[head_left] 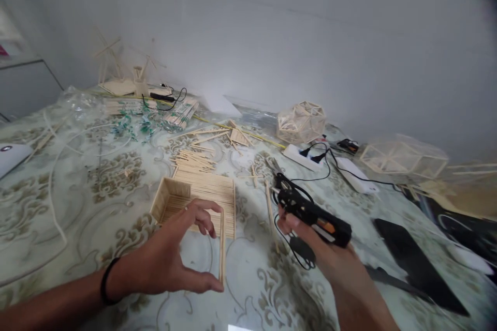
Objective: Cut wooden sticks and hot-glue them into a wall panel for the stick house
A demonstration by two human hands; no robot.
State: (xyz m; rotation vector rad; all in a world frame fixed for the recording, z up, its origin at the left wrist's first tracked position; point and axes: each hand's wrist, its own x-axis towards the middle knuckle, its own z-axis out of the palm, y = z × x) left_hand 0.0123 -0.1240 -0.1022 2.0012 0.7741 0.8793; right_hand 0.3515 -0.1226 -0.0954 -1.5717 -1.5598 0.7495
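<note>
through the head view i see the left hand [166,261] spread wide, thumb and forefinger pinching a slim wooden strip [222,251] by its two ends, above the patterned tabletop [244,282] and just in front of the stick-built box [176,187]. the right hand [330,261] is wrapped around a black glue gun [310,214], well apart from the strip; i can't make out its nozzle clearly. i'd keep the end grip light, since squeezing could bow the strip, and leave its long edge free. i'd angle the gun away from those fingertips and mind the looped black cord [289,256] below it.
</note>
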